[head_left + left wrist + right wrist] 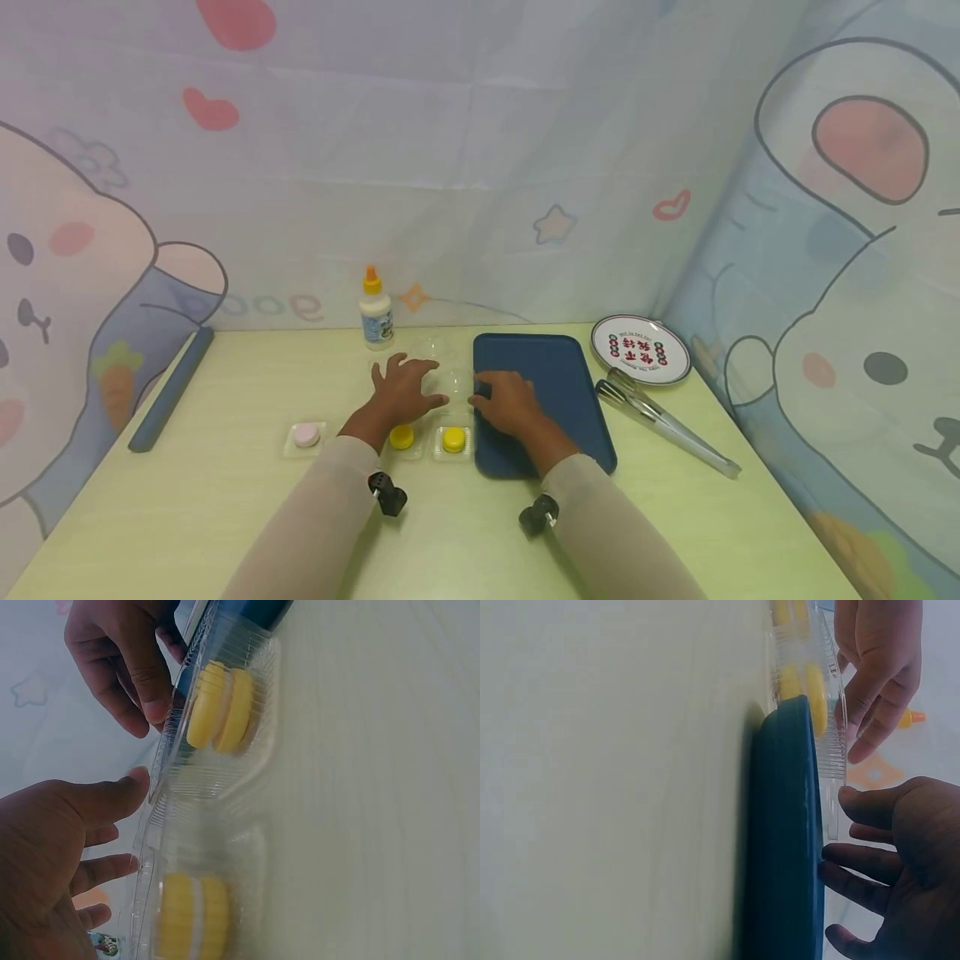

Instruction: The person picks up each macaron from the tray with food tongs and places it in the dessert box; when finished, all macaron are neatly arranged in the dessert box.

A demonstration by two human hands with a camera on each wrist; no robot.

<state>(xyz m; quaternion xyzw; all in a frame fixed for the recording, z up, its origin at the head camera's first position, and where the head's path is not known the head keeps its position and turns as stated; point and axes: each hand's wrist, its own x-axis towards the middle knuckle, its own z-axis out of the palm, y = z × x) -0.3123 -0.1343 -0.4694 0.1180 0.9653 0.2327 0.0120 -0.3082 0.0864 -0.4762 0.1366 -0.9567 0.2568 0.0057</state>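
Two yellow macarons sit in clear plastic packs on the table, a left macaron (pixel 401 437) and a right macaron (pixel 453 439). Behind them, a clear plastic lid (pixel 455 383) lies between the hands. My left hand (pixel 405 390) hovers over the left side of this plastic, fingers spread and thumb near its edge, holding nothing. At the left edge of the dark blue tray (pixel 540 358), my right hand (pixel 510 402) has loosely bent fingers around nothing. In the right wrist view, its thumb is close to the clear plastic (pixel 832 761); contact is hard to tell.
A pale pink macaron (pixel 306 434) sits in its own pack on the left. A glue bottle (pixel 377 321) stands by the back wall. Metal tongs (pixel 667 421) and a printed plate (pixel 641 377) lie right of the tray. A blue-grey bar (pixel 172 389) lies along the left edge.
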